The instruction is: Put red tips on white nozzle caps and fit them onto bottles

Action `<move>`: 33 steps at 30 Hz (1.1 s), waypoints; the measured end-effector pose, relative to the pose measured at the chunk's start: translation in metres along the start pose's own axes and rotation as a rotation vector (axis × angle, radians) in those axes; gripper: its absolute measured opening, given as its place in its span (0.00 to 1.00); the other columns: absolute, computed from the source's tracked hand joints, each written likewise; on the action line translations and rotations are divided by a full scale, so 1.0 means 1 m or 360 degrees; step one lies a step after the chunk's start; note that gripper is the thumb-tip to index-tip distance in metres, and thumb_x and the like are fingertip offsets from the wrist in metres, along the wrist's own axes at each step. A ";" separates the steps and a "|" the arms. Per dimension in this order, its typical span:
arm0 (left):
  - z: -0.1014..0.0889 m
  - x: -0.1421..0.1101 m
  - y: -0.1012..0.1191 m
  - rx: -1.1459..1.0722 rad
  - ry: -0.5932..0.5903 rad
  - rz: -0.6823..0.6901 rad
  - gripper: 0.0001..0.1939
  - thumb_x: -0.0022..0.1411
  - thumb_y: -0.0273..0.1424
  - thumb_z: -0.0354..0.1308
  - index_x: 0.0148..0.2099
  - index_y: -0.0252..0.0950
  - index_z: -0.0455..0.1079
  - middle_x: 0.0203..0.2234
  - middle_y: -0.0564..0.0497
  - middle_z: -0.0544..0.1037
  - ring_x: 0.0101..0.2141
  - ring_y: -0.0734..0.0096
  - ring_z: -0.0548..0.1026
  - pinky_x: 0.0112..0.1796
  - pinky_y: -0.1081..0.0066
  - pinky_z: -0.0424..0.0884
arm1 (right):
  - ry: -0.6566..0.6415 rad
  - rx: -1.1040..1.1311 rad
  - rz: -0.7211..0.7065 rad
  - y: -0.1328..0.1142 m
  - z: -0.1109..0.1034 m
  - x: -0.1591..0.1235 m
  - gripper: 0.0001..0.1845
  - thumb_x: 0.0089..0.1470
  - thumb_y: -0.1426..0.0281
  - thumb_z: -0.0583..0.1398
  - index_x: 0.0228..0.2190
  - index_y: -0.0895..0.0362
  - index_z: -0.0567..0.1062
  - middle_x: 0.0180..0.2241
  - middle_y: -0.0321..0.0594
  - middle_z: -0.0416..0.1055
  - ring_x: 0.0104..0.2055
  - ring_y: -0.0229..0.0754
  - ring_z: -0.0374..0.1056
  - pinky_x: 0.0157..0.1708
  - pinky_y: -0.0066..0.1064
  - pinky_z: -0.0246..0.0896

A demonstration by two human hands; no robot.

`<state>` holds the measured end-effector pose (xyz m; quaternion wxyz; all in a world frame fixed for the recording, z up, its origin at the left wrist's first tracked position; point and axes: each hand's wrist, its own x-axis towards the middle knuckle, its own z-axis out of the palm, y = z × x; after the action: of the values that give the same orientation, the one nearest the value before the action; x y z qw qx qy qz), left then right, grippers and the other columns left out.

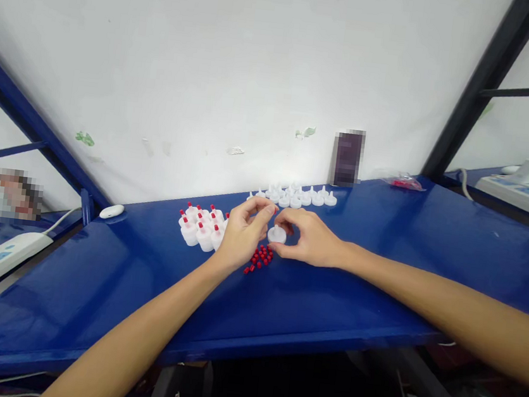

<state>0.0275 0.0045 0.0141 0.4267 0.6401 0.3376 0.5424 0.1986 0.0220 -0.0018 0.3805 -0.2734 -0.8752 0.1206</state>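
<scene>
Between the thumb and fingers of my right hand [305, 236] is a white nozzle cap [277, 235], its spout pointing up. My left hand [245, 229] is closed in a pinch just above and left of it, with a small red tip cap [275, 210] at the fingertips, apart from the spout. Under my hands lies a loose pile of red tip caps [261, 257]. To the left stand several white bottles [203, 235] with red tips on their spouts, partly hidden by my left hand. Behind my hands are several white nozzle caps [318, 198] without red tips.
A blue table [329, 301] runs along the white wall. A pixelated dark upright object [347, 158] leans on the wall. Near the back right lies a clear bag with red pieces [407, 183]. A white oval object [111, 211] is at the left edge, by a power strip [4, 258].
</scene>
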 end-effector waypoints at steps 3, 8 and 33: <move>-0.005 -0.007 -0.003 -0.0013 -0.0084 -0.0056 0.15 0.60 0.43 0.62 0.37 0.35 0.70 0.19 0.59 0.62 0.18 0.81 0.57 0.20 0.76 0.54 | 0.0103 0.0037 0.0030 -0.001 -0.001 0.001 0.13 0.47 0.63 0.65 0.29 0.56 0.68 0.28 0.34 0.67 0.29 0.37 0.62 0.32 0.30 0.56; 0.000 -0.007 -0.009 0.0050 -0.0121 -0.0027 0.15 0.61 0.43 0.61 0.38 0.36 0.70 0.18 0.59 0.63 0.21 0.77 0.63 0.25 0.75 0.61 | 0.0142 -0.0091 0.0087 0.002 -0.005 0.002 0.14 0.47 0.63 0.64 0.22 0.55 0.64 0.22 0.31 0.64 0.25 0.35 0.59 0.27 0.28 0.53; 0.005 -0.015 -0.016 0.0427 -0.0190 0.0285 0.22 0.72 0.42 0.42 0.51 0.33 0.72 0.38 0.46 0.79 0.45 0.59 0.75 0.49 0.63 0.67 | 0.0244 -0.0441 -0.0282 -0.004 -0.003 -0.006 0.24 0.62 0.50 0.57 0.28 0.57 0.77 0.21 0.37 0.71 0.23 0.37 0.63 0.28 0.32 0.55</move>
<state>0.0301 -0.0033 -0.0066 0.3066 0.7499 0.3228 0.4892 0.2028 0.0153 -0.0018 0.4140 -0.2533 -0.8725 -0.0563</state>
